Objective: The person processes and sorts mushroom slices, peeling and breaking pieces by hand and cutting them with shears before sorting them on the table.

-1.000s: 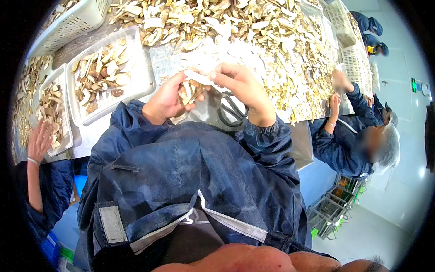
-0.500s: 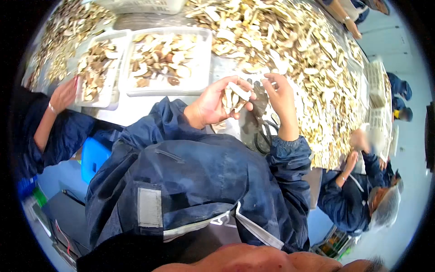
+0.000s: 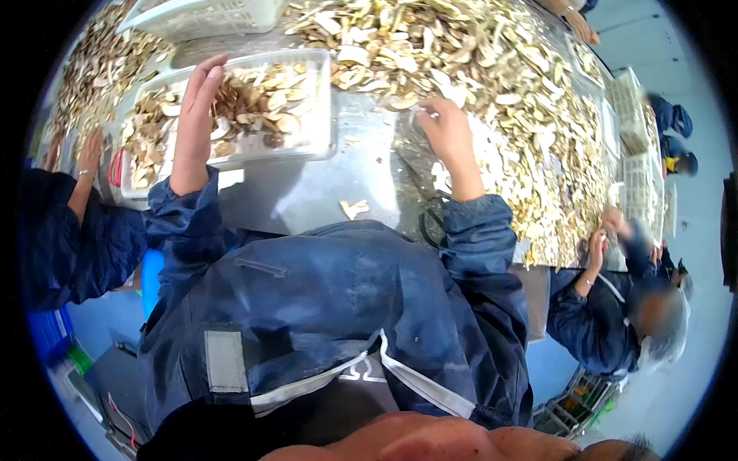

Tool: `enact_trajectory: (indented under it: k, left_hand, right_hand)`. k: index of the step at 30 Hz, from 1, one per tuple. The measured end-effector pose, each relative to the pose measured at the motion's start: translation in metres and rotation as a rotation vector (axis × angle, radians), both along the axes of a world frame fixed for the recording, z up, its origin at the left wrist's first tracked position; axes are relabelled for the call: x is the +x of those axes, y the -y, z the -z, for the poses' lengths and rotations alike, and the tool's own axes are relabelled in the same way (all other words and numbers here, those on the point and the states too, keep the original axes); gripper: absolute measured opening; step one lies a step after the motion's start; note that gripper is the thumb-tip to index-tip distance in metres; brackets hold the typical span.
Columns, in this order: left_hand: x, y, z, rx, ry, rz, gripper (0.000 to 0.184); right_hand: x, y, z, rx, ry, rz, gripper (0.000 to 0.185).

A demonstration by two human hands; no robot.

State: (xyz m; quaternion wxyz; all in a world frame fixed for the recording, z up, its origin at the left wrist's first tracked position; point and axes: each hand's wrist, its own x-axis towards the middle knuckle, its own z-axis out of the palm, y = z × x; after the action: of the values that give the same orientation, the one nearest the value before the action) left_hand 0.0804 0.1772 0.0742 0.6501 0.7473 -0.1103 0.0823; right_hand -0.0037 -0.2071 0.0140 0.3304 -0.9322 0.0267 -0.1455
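My left hand (image 3: pixel 197 127) is over the clear plastic tray (image 3: pixel 323 115) of mushroom slices, its fingers stretched out and pointing away from me. Between its palm side and the slices (image 3: pixel 286 98), nothing is visibly gripped. My right hand (image 3: pixel 450 134) hovers at the near edge of the big mushroom pile (image 3: pixel 492 65), fingers curled with the thumb and fingertips near each other; whether a piece lies between them is too small to tell. A small mushroom piece (image 3: pixel 354 209) lies on the metal table (image 3: pixel 300 194). Dark scissor handles (image 3: pixel 432 224) show beside my right sleeve.
A white perforated basket (image 3: pixel 219 19) stands at the back left. More baskets (image 3: pixel 626 107) line the right side. At left, a co-worker's hand (image 3: pixel 89 154) is near red handles (image 3: pixel 116 167). Another co-worker (image 3: pixel 600 315) works at right, and a further person's hand (image 3: pixel 582 27) is at the top.
My left hand has gone from the middle to the tray on the left, and the slices it held have left its palm. My right hand stays near the pile, its fingers more curled.
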Motion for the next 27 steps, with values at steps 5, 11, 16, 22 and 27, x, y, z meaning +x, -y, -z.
enact_trajectory:
  k: [5,11,16,22,27]
  left_hand:
    - [-0.022,0.015,0.006,0.246,0.184,-0.186,0.036]
    - [-0.108,0.070,0.025,0.538,0.027,0.678,0.021]
    - [-0.129,0.100,0.037,0.632,0.124,0.833,0.030]
    - [-0.130,0.105,0.032,0.807,0.166,0.873,0.031]
    - [-0.133,0.107,0.037,0.847,0.195,0.812,0.032]
  right_hand:
    - [0.010,-0.013,0.002,-0.130,0.052,-0.039,0.026]
    - [0.005,-0.018,-0.007,-0.249,0.007,-0.007,0.025]
    - [0.001,-0.014,-0.004,-0.203,0.066,-0.012,0.023]
    - [0.002,-0.010,0.002,-0.315,0.081,-0.045,0.022]
    - [-0.012,-0.012,-0.003,-0.281,0.013,-0.003,0.020]
